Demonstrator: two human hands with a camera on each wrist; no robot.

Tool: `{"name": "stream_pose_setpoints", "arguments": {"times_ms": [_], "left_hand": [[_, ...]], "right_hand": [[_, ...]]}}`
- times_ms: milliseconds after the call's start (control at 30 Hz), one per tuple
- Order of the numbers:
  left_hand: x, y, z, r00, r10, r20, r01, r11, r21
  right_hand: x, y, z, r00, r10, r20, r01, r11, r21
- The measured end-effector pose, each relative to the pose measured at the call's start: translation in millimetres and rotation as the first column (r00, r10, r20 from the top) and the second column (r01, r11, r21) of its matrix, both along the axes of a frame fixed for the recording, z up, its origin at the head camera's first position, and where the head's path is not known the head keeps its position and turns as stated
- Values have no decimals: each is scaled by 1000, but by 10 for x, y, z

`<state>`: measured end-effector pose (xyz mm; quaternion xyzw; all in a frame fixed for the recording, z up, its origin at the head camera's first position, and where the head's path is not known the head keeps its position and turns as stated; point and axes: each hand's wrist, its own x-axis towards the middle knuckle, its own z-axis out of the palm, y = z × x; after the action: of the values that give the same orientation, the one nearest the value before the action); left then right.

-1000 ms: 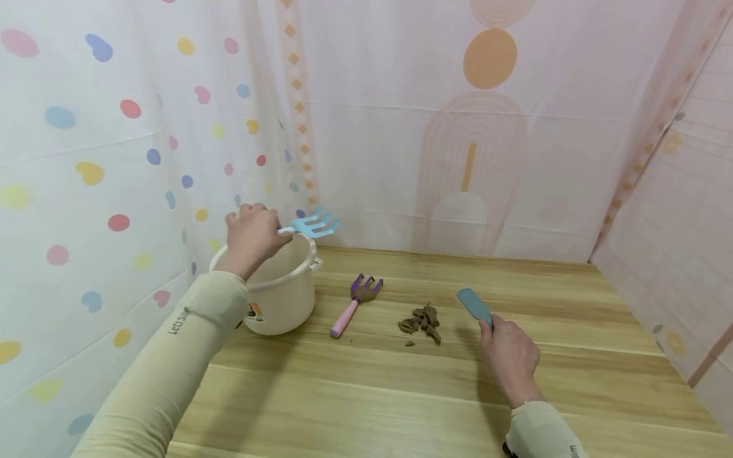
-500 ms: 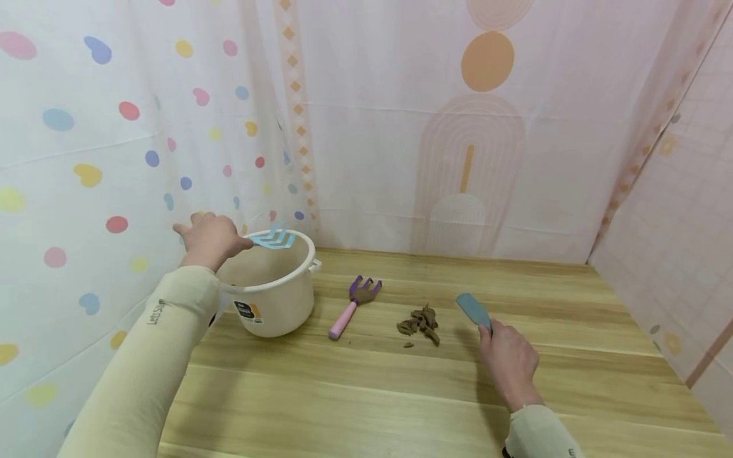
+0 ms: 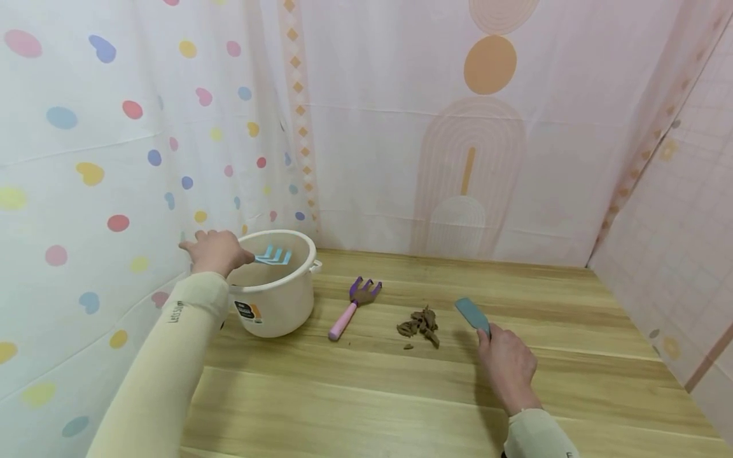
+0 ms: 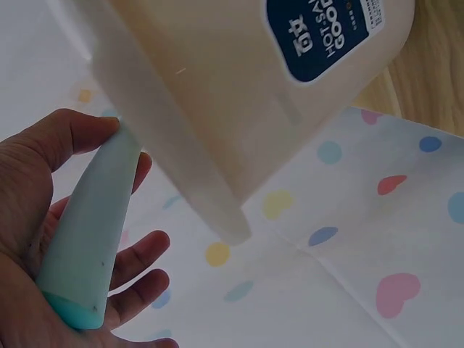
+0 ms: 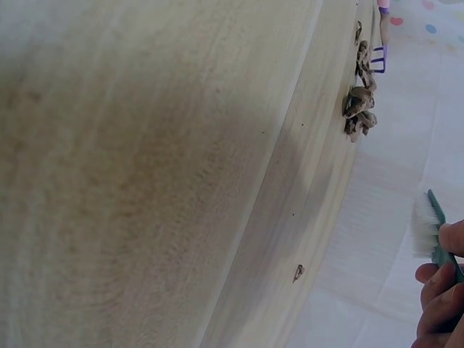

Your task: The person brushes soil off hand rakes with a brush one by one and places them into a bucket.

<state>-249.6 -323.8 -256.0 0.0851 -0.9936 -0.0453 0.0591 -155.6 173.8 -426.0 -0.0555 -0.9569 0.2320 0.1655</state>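
Observation:
My left hand [image 3: 216, 250] is at the left rim of a cream bucket [image 3: 280, 308]. It holds a light blue hand rake [image 3: 279, 256] by the handle, and the tines point right, within the bucket's mouth. In the left wrist view, the pale handle [image 4: 90, 232] lies between thumb and index finger while the other fingers are loosely spread beside the bucket's wall. At the right, my right hand [image 3: 509, 366] grips a teal brush [image 3: 474, 315] above the table. Its white bristles [image 5: 424, 230] show in the right wrist view.
A small rake [image 3: 346, 318] with a pink handle and purple tines lies right of the bucket. Brown clumps [image 3: 420, 323] sit between it and the brush, with small crumbs nearby. Patterned curtains [image 3: 366, 146] close off the wooden table [image 3: 355, 401] at back and sides.
My left hand has moved left and down, bringing the blue rake's tines from above the bucket's back rim down into its mouth. The right hand and brush stay nearly still.

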Motion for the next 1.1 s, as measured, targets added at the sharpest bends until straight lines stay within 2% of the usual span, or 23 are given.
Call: {"name": "stream_pose_setpoints", "arguments": {"times_ms": [167, 367, 600, 767, 1100], "left_hand": [[-18, 33, -86, 1000, 4, 5, -4, 1000, -5], [-33, 37, -179, 999, 22, 48, -22, 1000, -4], [-95, 7, -300, 997, 27, 69, -23, 998, -65], [-131, 51, -333, 996, 12, 84, -5, 996, -84], [-95, 162, -338, 991, -41, 125, 60, 987, -149]], "right_hand": [[-6, -20, -1, 1000, 3, 0, -3, 1000, -3], [-14, -39, -2, 1000, 14, 2, -14, 1000, -2], [-14, -47, 3, 1000, 22, -1, -22, 1000, 1], [-21, -43, -13, 1000, 21, -3, -21, 1000, 2], [-21, -46, -24, 1000, 24, 21, -24, 1000, -6]]}}
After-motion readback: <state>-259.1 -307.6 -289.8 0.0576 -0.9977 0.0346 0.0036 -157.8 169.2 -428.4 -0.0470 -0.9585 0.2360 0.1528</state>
